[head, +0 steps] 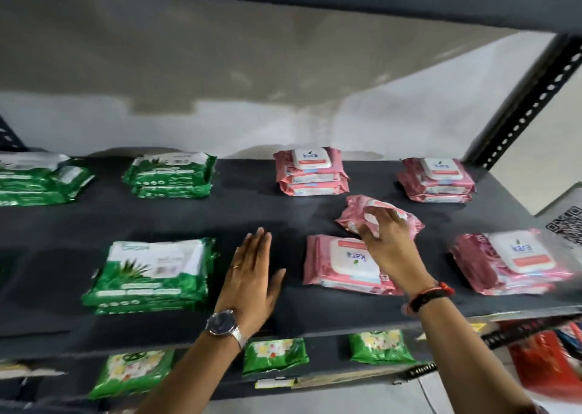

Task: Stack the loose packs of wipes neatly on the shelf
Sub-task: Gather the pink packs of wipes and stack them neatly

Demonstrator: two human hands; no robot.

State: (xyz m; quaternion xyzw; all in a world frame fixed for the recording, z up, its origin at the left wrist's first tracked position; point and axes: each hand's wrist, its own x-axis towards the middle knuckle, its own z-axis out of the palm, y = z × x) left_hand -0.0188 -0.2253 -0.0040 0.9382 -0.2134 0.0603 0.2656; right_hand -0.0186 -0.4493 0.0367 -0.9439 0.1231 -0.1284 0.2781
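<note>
On the dark shelf (258, 199) lie pink and green packs of wipes. My right hand (389, 243) grips a loose pink pack (356, 212), tilted and held just above the shelf, behind a single flat pink pack (337, 265). My left hand (252, 275) hovers flat and open over the bare shelf between that flat pink pack and a front green stack (151, 275). Pink stacks sit at back centre (311, 174), back right (436, 180) and front right (510, 262).
Green stacks rest at back centre-left (170, 174) and far left (34, 177). A perforated dark upright (532, 101) frames the shelf's right end. The lower shelf holds green flowered packs (274, 352) and red packs (548, 360). A white wall stands behind.
</note>
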